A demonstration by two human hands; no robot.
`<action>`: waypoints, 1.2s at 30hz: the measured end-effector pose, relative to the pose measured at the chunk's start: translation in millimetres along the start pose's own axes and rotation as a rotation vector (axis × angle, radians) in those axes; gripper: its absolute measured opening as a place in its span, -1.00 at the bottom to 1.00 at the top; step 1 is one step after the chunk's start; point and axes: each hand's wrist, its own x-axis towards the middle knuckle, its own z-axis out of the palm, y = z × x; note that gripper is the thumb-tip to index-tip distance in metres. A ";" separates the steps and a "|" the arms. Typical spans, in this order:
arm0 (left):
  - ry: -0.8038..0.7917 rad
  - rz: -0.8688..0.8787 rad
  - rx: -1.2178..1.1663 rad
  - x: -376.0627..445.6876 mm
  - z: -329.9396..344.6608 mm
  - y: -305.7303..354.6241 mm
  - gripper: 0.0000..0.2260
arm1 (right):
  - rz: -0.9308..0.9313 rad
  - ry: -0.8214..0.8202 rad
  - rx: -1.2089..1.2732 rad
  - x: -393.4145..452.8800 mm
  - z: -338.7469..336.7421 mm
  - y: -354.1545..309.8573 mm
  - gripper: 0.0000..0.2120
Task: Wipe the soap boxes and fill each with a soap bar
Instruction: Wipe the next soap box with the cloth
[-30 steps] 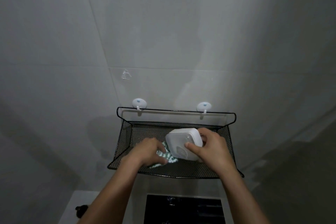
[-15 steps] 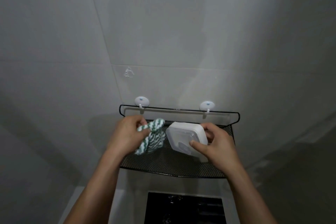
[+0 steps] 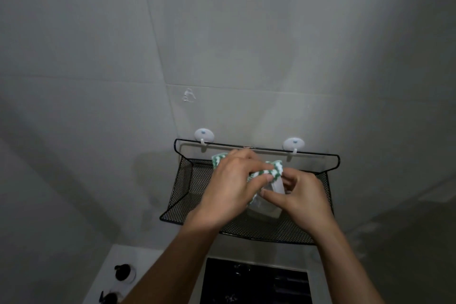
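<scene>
Above the black wire-mesh wall basket (image 3: 187, 190), the right hand (image 3: 299, 196) gripped the white plastic soap box (image 3: 267, 208), while the left hand (image 3: 230, 189), just beside it, pinched the green-and-white striped cloth (image 3: 275, 168) over the box's upper end.

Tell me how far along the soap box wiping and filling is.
Done: nothing visibly finished. In hand: the left hand presses a green-and-white striped cloth onto the white plastic soap box gripped by the right hand, above the black mesh shelf. Left: filling; no soap bar shows.
</scene>
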 end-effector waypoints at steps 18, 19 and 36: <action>-0.015 -0.046 -0.046 12.3 -9.4 -27.9 -0.82 | 0.056 0.011 0.315 -1.4 -16.0 5.8 -0.63; -0.009 -0.018 -0.045 13.2 -7.7 -20.5 -0.82 | 0.056 0.005 0.319 0.1 -15.3 5.7 -0.63; -0.040 -0.138 -0.253 23.3 -10.9 -29.9 -0.80 | 0.144 0.021 0.616 1.5 -28.4 3.4 -0.65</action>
